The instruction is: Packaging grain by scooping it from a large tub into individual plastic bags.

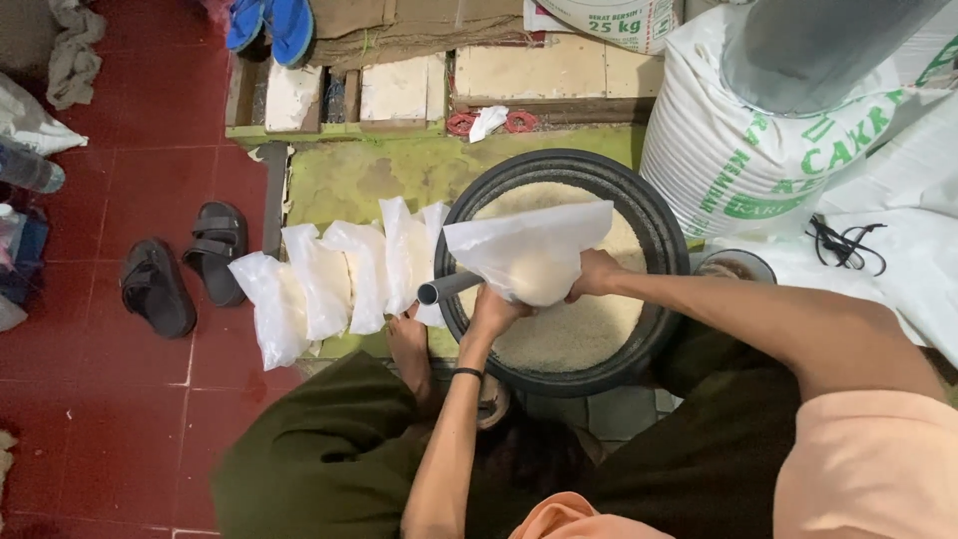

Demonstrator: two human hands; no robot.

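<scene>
A clear plastic bag point(534, 250) partly filled with white grains hangs over a black round basin point(664, 250) of the same white grains point(569, 334). My left hand point(496, 309) grips the bag's lower left side and touches a grey pipe-like scoop handle point(446, 288) that points left. My right hand point(596, 272) holds the bag's right edge. To the left of the basin, several filled plastic bags point(324, 279) lie in a row on the floor.
A big white printed sack point(748, 150) stands right of the basin, with a grey cylinder point(808, 40) above it. Black sandals point(185, 269) sit on the red tile floor at left. My bare foot point(409, 349) rests beside the basin. A black cord point(843, 245) lies on white sacking.
</scene>
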